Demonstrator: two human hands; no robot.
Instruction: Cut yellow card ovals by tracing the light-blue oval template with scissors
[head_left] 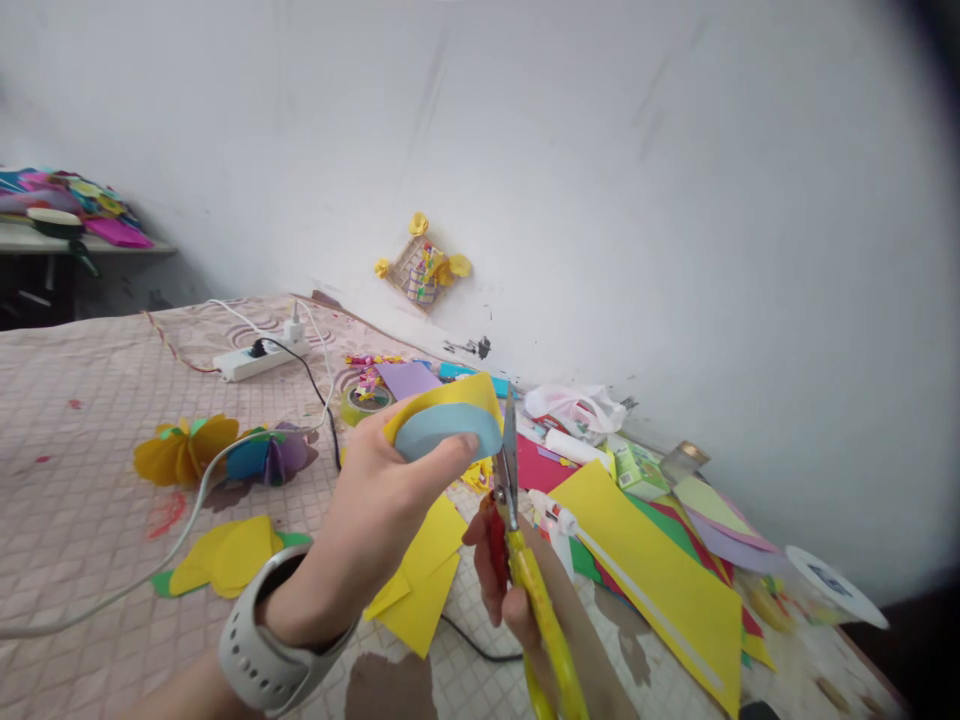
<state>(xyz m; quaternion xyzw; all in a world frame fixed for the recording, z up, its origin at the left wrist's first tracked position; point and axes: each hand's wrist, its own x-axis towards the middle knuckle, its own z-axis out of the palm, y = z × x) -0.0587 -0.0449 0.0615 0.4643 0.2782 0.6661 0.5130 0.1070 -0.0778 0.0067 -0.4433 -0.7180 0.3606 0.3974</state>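
My left hand (375, 515), with a grey watch strap on the wrist, pinches a light blue paper circle (442, 428) against a piece of yellow paper (481, 390). My thumb presses on the blue circle. My right hand (574, 605) grips scissors (508, 455) with yellow and red handles. Their blades point up at the right edge of the held yellow paper. Below the hands, several yellow paper pieces (420, 590) lie on the patterned tablecloth (90, 390).
A glue gun (553, 512) lies right of the scissors, by a large yellow sheet (645, 570). Further left are paper flowers (184, 450), cut yellow shapes (240, 555) and a power strip (259, 357) with trailing cables. A tape roll (366, 400) lies behind my left hand. A wall rises behind.
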